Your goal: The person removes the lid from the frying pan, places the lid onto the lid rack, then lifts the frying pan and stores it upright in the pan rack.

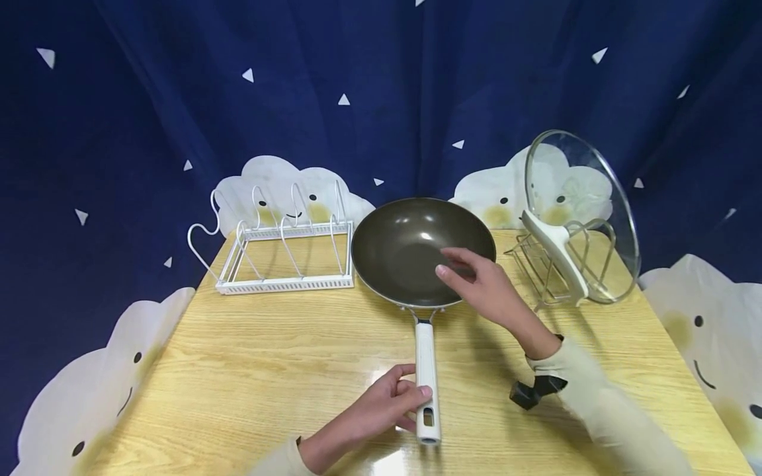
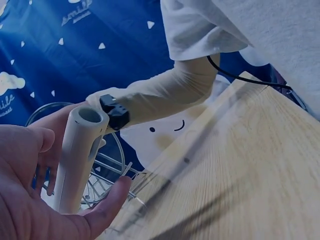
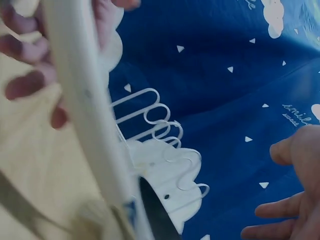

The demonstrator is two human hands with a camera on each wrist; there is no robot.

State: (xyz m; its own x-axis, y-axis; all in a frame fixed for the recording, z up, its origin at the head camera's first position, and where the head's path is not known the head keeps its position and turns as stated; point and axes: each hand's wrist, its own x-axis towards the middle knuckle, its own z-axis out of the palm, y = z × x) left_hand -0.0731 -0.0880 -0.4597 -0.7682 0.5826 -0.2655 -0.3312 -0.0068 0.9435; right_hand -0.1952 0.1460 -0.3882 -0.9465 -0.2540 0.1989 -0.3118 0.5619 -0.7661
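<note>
Wrap the loosely open, ungripping left fingers (image 1: 399, 371) round the long white plastic handle (image 1: 425, 354); hold spread, empty right fingers (image 1: 457, 255) off the round dark-brown metal pan (image 1: 411, 241).

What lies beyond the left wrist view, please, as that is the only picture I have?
Observer: The head view shows a dark-coated wok with its opening facing up.

Operator: Thank you; could you tell me what is to the left of it?

Observer: A white wire rack with curved dividers stands there on the wooden table.

Operator: I can glimpse a round glass lid; may I ask which side of the wok it is on?

Observer: In the head view, the glass lid is on the wok's right.
</note>
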